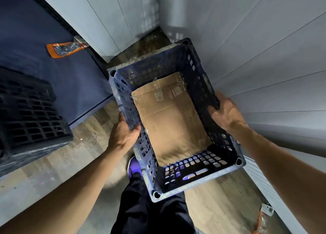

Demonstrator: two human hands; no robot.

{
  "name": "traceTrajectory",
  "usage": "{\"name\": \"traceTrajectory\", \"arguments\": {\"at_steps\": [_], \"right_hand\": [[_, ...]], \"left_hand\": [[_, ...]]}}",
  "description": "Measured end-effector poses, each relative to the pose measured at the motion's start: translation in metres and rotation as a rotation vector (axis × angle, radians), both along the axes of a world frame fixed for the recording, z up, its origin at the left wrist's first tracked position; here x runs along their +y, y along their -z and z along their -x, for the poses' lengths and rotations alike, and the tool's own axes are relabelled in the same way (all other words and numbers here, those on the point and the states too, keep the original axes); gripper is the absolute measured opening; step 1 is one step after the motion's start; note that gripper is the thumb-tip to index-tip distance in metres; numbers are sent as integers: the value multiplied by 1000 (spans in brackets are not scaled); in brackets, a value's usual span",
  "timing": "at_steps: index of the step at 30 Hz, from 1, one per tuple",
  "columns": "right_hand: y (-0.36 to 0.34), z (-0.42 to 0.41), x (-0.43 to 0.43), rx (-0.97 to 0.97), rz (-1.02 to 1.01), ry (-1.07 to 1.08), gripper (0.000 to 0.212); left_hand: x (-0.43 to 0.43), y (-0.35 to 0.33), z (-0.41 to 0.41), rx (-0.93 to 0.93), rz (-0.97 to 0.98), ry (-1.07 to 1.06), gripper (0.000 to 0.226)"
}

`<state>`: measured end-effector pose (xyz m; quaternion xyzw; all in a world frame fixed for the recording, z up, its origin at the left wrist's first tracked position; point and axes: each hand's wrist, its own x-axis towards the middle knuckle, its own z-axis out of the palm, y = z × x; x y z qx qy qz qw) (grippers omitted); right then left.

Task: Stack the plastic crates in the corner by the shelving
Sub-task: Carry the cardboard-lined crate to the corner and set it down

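Observation:
I hold a dusty blue plastic crate (195, 175) in the air in front of me, its open top facing up. A sheet of brown cardboard (169, 117) lines its bottom. My left hand (124, 132) grips the rim of the left long wall. My right hand (224, 113) grips the rim of the right long wall. The crate's far end points toward the room corner (155, 38), where two white panelled walls meet above a dirty floor. A second dark crate (30, 115) rests on the blue shelf at the left edge.
A blue shelf (67, 82) runs along the left, with an orange packet (66, 49) lying on it. White panel walls (264, 57) close in on the right. Wood-look floor (53, 170) lies below. My leg and a purple shoe (133, 166) show under the crate. An orange scrap (262, 221) lies on the floor lower right.

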<state>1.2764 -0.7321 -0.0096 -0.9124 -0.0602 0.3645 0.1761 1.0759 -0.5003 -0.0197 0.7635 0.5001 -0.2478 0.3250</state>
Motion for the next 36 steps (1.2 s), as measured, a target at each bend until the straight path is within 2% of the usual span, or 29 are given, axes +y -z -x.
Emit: {"name": "traceTrajectory", "arguments": {"at_steps": [4, 9, 14, 18, 21, 27, 31, 36], "right_hand": [[10, -10, 1, -9, -11, 40, 39], [37, -18, -3, 11, -39, 23, 47], [56, -29, -7, 23, -56, 18, 56], [68, -37, -12, -40, -28, -17, 66], [80, -43, -20, -40, -26, -69, 64], [94, -48, -28, -53, 96, -193, 63], [91, -31, -27, -56, 187, -245, 64], [79, 3, -29, 39, 134, -252, 60]], "left_hand": [[-4, 13, -11, -52, 24, -23, 73], [-11, 34, -16, -75, 64, -55, 72], [-21, 49, -22, -57, 108, -44, 86], [-27, 61, -27, -36, 191, -24, 89], [-34, 71, -27, -51, 243, 8, 90], [-45, 91, -30, -3, 183, 43, 91], [-51, 81, -32, 73, 95, 197, 85], [-51, 64, -30, 28, -15, 406, 68]]}}
